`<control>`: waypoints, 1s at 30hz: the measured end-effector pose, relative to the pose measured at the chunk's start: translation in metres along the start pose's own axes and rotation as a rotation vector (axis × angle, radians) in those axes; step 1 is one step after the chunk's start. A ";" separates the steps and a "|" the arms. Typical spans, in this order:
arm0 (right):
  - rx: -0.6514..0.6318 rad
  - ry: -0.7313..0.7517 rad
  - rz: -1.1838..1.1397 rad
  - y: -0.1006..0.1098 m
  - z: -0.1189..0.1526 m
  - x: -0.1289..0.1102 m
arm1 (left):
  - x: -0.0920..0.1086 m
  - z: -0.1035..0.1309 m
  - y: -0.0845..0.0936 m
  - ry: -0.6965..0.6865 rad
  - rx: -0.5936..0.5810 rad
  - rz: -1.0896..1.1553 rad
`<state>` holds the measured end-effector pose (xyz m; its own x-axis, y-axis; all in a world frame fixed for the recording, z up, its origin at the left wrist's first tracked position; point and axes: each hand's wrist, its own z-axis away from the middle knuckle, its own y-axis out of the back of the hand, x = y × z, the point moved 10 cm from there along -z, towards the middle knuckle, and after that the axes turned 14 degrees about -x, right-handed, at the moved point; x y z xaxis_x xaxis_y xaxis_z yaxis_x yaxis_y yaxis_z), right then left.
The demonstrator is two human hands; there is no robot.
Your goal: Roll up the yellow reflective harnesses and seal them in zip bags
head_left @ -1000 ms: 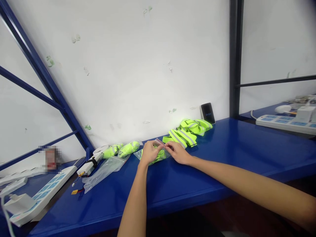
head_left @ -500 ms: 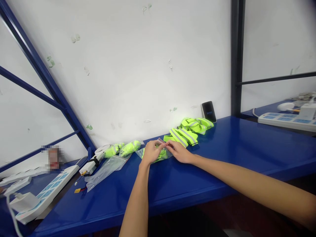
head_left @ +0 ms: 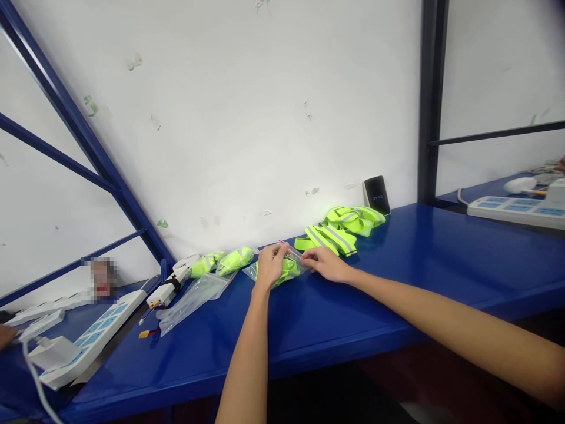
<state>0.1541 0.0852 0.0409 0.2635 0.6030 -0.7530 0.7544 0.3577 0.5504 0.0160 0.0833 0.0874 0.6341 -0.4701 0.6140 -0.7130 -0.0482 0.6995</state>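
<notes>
A clear zip bag (head_left: pixel 289 268) with a yellow-green reflective strap inside rests on the blue table, between my hands. My left hand (head_left: pixel 271 266) pinches the bag's top edge at its left end. My right hand (head_left: pixel 325 263) is closed on the right end of the same edge. Just behind my right hand lie loose yellow-green reflective straps (head_left: pixel 331 238). Two bagged yellow-green bundles (head_left: pixel 236 261) sit to the left of my left hand, beside an empty clear bag (head_left: pixel 194 300).
A white battery pack (head_left: pixel 166 291) with a yellow connector lies at the left. White power strips (head_left: pixel 99 333) are at the far left and right. A black-screened device (head_left: pixel 377 195) leans on the wall. Part of another person's hand (head_left: pixel 6 335) shows at the left edge.
My hands have moved apart along the bag's top edge, the right one slightly rightward. The view has shifted a little. More of the other person's hand shows at the left.
</notes>
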 end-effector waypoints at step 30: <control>-0.138 -0.047 0.104 -0.008 0.001 -0.003 | 0.008 0.004 -0.008 -0.068 -0.047 -0.050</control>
<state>0.1479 0.0797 0.0389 0.3661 0.6091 -0.7035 0.6330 0.3912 0.6681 0.0256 0.0760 0.0851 0.6459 -0.5269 0.5525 -0.6650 -0.0328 0.7462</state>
